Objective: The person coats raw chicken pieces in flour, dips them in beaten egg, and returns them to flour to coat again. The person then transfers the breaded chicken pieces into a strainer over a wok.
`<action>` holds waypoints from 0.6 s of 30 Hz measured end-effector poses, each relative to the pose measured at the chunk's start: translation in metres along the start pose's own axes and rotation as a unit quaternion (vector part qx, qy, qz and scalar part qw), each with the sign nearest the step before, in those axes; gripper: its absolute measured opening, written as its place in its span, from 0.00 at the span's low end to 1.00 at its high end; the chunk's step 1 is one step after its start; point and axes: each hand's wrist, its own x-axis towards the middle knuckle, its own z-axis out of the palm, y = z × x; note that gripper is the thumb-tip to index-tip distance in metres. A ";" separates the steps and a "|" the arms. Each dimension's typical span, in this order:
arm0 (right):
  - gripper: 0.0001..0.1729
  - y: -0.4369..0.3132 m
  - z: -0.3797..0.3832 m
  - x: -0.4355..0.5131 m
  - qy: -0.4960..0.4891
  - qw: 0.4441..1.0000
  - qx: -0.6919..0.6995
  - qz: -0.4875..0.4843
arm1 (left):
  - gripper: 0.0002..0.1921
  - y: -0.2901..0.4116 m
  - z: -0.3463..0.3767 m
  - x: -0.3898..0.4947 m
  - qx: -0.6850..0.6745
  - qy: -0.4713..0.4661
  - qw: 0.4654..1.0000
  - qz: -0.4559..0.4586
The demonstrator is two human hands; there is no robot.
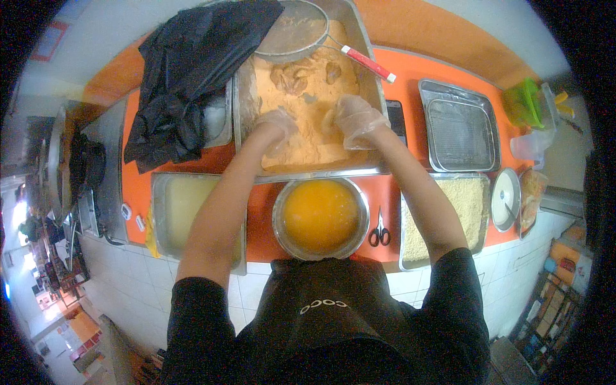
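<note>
A deep metal tray (313, 174) in front of me holds orange flour-like powder (308, 149). My left hand (279, 126), in a clear plastic glove, rests in the powder on the left, its fingers partly hidden. On the right side of the same tray, my right hand (357, 120) is gloved too and reaches down to the powder; its fingertips are hard to make out. Beyond both hands, powder-coated lumps (288, 79) lie partly buried. A round wire sieve (293, 31) with a red handle (368, 63) sits across the tray's far end.
Nearest me stands a metal bowl (321, 216) of orange liquid, with black-handled scissors (380, 235) beside it. Trays of pale liquid (180, 207) and yellowish crumbs (447, 221) flank it. A black plastic sheet (178, 91) lies left; a tray with a mesh rack (462, 134) stands right.
</note>
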 end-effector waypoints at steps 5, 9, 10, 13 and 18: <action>0.10 -0.035 -0.027 0.001 0.011 0.996 -0.064 0.066 | 0.19 0.012 -0.017 -0.025 0.049 0.077 0.989 0.114; 0.10 -0.064 -0.043 0.006 -0.004 0.996 -0.059 0.059 | 0.16 0.045 -0.039 -0.033 0.021 0.110 0.991 0.076; 0.09 -0.069 -0.043 0.007 0.001 0.998 -0.032 0.052 | 0.16 0.049 -0.041 -0.036 0.029 0.116 0.991 0.051; 0.09 -0.076 -0.037 0.009 0.065 0.991 -0.114 0.040 | 0.15 0.047 -0.047 -0.046 0.029 0.181 0.983 0.014; 0.09 -0.073 -0.049 0.000 0.010 0.999 0.007 0.048 | 0.13 0.043 -0.053 -0.087 -0.143 0.202 0.968 0.051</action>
